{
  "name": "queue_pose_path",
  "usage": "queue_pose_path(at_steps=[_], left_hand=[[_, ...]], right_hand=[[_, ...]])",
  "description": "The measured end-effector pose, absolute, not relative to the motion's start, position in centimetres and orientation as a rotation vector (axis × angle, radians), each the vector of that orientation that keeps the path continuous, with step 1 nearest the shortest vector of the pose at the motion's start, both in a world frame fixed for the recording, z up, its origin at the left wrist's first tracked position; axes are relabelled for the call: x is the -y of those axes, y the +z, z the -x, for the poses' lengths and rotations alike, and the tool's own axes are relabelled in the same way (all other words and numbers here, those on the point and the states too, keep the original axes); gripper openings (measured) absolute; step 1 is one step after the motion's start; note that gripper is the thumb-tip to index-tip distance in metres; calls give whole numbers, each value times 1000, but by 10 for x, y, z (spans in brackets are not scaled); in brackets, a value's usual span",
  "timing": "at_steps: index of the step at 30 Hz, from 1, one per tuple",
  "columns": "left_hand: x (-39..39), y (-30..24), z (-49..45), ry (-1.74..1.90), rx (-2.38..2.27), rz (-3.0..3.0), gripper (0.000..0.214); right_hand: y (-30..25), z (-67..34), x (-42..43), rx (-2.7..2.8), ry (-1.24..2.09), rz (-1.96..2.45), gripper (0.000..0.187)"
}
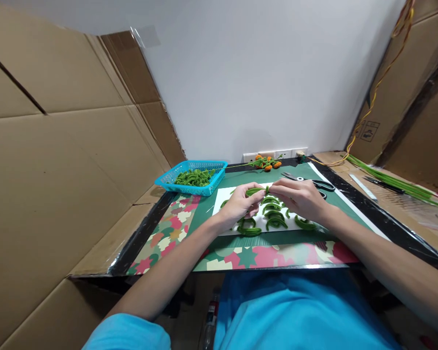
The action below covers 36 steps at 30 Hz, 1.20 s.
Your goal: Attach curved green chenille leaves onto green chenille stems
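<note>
My left hand (pixel 243 203) is closed around a green pipe-cleaner piece (pixel 254 192), holding it level above a white sheet. At the piece's right end the fingers of my right hand (pixel 295 194) are pinched together, touching it. Beneath both hands several curved green pipe-cleaner pieces (pixel 273 215) lie on the white sheet (pixel 224 195). One more curved bundle (pixel 304 223) rests under my right wrist, and another (pixel 249 231) sits at the sheet's near edge. Black-handled scissors (pixel 324 185) lie just behind my right hand, partly covered by it.
A blue plastic basket (pixel 219 181) with many green pieces stands at the back left. Orange pipe-cleaner flowers (pixel 268 163) lie by the wall sockets (pixel 283 154). Long green stems (pixel 394 179) and a black pen-like tool (pixel 384 185) are at the right. Cardboard walls (pixel 58 160) flank the table.
</note>
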<state>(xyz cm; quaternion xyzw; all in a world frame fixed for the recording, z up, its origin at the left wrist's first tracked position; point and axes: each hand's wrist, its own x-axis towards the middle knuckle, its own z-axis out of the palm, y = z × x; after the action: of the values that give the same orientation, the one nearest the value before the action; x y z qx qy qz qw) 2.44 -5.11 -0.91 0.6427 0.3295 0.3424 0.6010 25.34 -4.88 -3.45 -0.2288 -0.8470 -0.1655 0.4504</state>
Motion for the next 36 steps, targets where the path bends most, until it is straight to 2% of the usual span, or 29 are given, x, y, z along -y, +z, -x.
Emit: queue_pose_path(at_steps=[10, 36], left_hand=[[54, -6, -26, 717, -724, -1434, 41], [57, -7, -31, 726, -719, -1398, 40]], right_hand=[[-32, -251, 51, 2092, -140, 475, 20], [-30, -246, 54, 1963, -57, 516, 17]])
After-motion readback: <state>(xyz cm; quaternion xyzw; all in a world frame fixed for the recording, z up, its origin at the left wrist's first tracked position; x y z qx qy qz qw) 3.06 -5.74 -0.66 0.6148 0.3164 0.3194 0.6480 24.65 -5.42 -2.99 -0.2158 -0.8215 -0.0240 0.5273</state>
